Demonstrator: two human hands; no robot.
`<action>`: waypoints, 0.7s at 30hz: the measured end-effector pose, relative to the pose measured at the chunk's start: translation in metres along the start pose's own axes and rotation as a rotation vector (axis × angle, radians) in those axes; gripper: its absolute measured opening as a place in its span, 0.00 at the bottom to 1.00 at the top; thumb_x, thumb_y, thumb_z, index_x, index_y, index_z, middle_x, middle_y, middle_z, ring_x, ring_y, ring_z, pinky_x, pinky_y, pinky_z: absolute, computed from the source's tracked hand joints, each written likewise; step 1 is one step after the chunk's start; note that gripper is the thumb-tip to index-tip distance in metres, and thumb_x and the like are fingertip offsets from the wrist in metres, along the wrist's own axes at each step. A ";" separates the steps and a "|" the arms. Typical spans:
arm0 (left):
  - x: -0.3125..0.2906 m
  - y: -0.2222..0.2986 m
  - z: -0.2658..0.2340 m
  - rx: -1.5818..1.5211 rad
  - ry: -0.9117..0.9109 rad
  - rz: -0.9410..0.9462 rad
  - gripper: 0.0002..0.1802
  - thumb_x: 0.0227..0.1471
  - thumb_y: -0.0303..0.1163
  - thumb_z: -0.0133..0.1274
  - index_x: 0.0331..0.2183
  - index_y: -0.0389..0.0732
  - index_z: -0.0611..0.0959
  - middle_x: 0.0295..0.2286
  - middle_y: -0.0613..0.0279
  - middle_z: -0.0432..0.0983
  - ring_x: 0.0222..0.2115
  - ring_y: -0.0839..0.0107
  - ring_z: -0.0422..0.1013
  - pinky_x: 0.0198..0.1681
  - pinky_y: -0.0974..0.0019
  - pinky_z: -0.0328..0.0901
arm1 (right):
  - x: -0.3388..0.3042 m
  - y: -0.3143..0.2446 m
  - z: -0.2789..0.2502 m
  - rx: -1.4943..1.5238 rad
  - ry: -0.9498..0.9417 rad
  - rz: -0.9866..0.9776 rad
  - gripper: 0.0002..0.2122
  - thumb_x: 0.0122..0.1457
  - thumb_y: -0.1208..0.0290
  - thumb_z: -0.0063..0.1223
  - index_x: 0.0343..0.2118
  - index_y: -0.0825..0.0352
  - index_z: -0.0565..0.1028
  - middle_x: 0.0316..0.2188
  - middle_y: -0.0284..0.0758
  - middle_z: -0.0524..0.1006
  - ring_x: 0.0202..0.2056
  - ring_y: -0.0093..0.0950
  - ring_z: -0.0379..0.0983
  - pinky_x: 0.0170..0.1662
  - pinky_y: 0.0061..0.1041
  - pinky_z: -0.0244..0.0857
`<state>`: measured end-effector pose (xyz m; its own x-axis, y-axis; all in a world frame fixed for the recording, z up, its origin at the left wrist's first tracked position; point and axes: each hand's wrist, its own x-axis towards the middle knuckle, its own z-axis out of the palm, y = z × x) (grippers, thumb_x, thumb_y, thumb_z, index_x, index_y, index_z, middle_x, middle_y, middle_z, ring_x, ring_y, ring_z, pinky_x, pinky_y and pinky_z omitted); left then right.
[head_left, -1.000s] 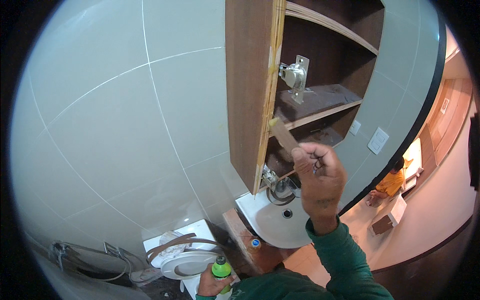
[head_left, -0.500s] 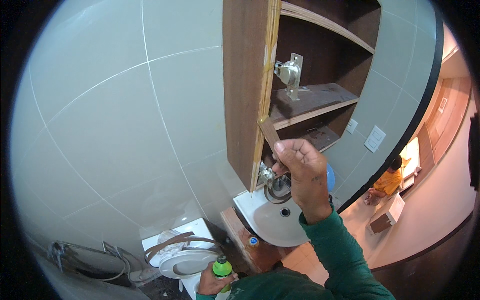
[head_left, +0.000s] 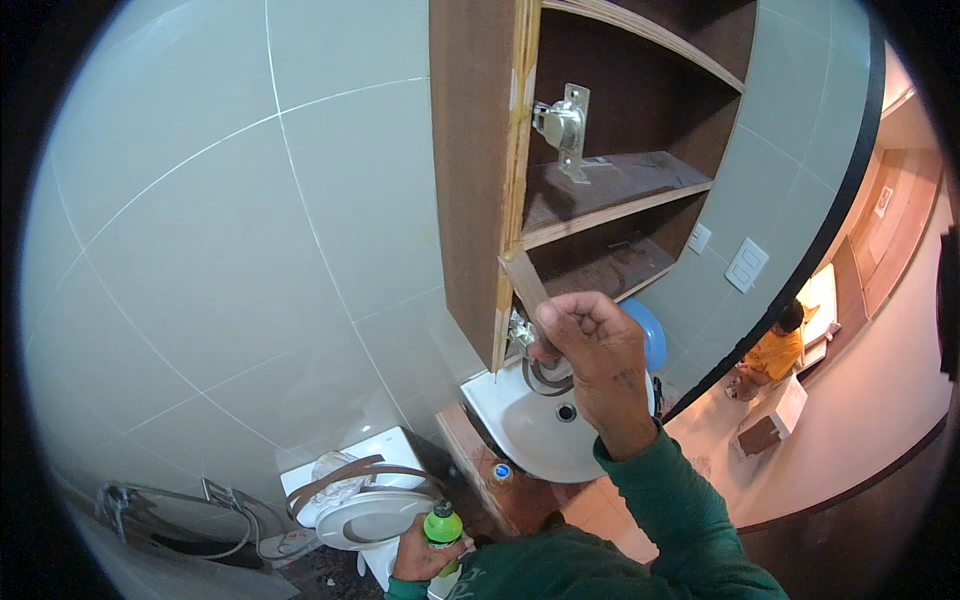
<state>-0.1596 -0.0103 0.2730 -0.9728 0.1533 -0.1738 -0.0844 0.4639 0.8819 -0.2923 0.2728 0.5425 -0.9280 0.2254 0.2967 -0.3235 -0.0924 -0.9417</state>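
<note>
My right hand [head_left: 600,350] is closed, pinching a thin brown strip [head_left: 527,282] between thumb and fingers. The strip's upper tip rests against the raw front edge [head_left: 519,150] of an open wooden cabinet [head_left: 468,160]. Yellowish, glue-like smears run along that edge. Two metal hinges stick out from it: one hinge [head_left: 563,130] above the strip, another hinge [head_left: 518,333] below, partly behind my fingers. Down low, my left hand [head_left: 416,556] is wrapped around a bright green bottle [head_left: 442,526] with a dark top.
Beneath the cabinet is a white washbasin [head_left: 530,430], with a blue round object [head_left: 648,335] beside it. A brown band [head_left: 330,480] loops over the toilet [head_left: 375,518]. A small blue-capped container [head_left: 500,472] stands near the basin. Through the doorway, a person in orange [head_left: 775,358] sits.
The strip's tip has slid a little down the cabinet edge, with my right hand moving along. My view has shifted slightly. My left hand still holds the green bottle.
</note>
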 end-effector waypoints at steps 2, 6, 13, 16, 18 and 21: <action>0.001 0.008 0.001 -0.021 -0.004 -0.019 0.38 0.43 0.48 0.81 0.45 0.34 0.80 0.37 0.52 0.85 0.39 0.60 0.83 0.46 0.55 0.76 | 0.003 0.007 -0.002 -0.017 -0.010 0.007 0.14 0.68 0.64 0.67 0.43 0.72 0.80 0.31 0.35 0.84 0.32 0.21 0.82 0.38 0.21 0.75; 0.003 -0.009 0.006 -0.019 0.006 -0.023 0.38 0.43 0.48 0.81 0.46 0.34 0.80 0.37 0.52 0.85 0.39 0.60 0.82 0.46 0.55 0.76 | -0.004 0.017 -0.014 -0.127 0.017 0.101 0.14 0.67 0.65 0.67 0.43 0.72 0.80 0.32 0.35 0.83 0.31 0.20 0.80 0.38 0.21 0.75; -0.005 -0.039 0.017 -0.182 0.099 0.147 0.29 0.51 0.34 0.74 0.49 0.37 0.79 0.37 0.57 0.84 0.37 0.66 0.81 0.43 0.59 0.77 | -0.017 -0.083 -0.040 -0.546 0.017 -0.457 0.07 0.67 0.73 0.66 0.45 0.68 0.81 0.37 0.32 0.84 0.38 0.19 0.78 0.44 0.22 0.73; -0.002 -0.011 0.008 -0.302 0.004 -0.034 0.28 0.52 0.36 0.75 0.49 0.37 0.78 0.36 0.57 0.84 0.35 0.67 0.82 0.40 0.61 0.77 | -0.003 -0.153 -0.033 -0.673 0.110 -0.850 0.05 0.65 0.77 0.65 0.43 0.65 0.83 0.39 0.30 0.84 0.39 0.19 0.78 0.44 0.21 0.72; 0.005 -0.036 0.018 -0.417 -0.013 0.013 0.28 0.53 0.35 0.75 0.48 0.37 0.78 0.36 0.58 0.84 0.32 0.68 0.82 0.37 0.62 0.77 | 0.012 -0.204 -0.036 -1.118 0.083 -1.182 0.05 0.69 0.79 0.59 0.45 0.65 0.83 0.45 0.37 0.85 0.42 0.24 0.82 0.45 0.23 0.76; 0.010 -0.047 0.021 -0.426 -0.023 0.064 0.26 0.55 0.34 0.74 0.48 0.37 0.78 0.35 0.60 0.84 0.29 0.69 0.81 0.33 0.63 0.76 | 0.050 -0.257 -0.022 -1.446 -0.222 -1.463 0.09 0.67 0.83 0.58 0.46 0.64 0.83 0.43 0.36 0.85 0.45 0.29 0.84 0.48 0.27 0.79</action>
<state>-0.1612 -0.0117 0.2207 -0.9742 0.1921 -0.1181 -0.1101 0.0517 0.9926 -0.2514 0.3288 0.7958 -0.2141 -0.6972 0.6842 -0.4374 0.6947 0.5710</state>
